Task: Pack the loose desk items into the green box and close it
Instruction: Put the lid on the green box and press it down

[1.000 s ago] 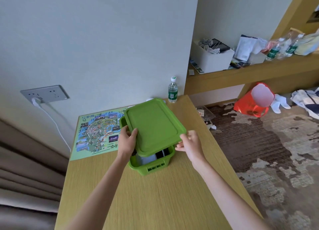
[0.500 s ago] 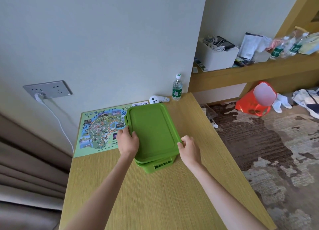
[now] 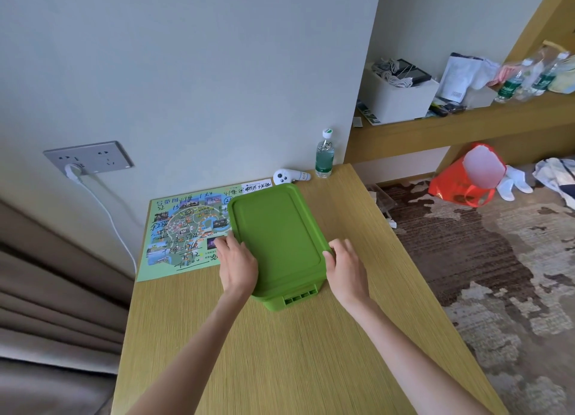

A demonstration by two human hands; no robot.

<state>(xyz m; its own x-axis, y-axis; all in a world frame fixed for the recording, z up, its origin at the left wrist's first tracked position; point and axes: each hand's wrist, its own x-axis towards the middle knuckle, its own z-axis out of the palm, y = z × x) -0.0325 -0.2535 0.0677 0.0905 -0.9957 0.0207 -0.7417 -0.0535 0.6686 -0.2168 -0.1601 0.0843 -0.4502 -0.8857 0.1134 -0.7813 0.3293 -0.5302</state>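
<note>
The green box [image 3: 291,301] stands in the middle of the wooden desk [image 3: 280,352] with its flat green lid [image 3: 277,237] lying on top and covering the opening. My left hand [image 3: 238,267] grips the lid's left edge near the front. At the right front edge my right hand [image 3: 345,265] holds the lid, fingers curled over the rim. The box's contents are hidden under the lid.
A colourful map sheet [image 3: 183,231] lies left of the box by the wall. A white controller [image 3: 287,176] and a water bottle [image 3: 324,155] stand behind the box. A wall socket with a white cable [image 3: 88,159] is at left; a cluttered shelf [image 3: 466,116] is at right.
The lid was tilted above the open box, then came down flat onto it. Both hands stayed on its side edges and now press at the front corners.
</note>
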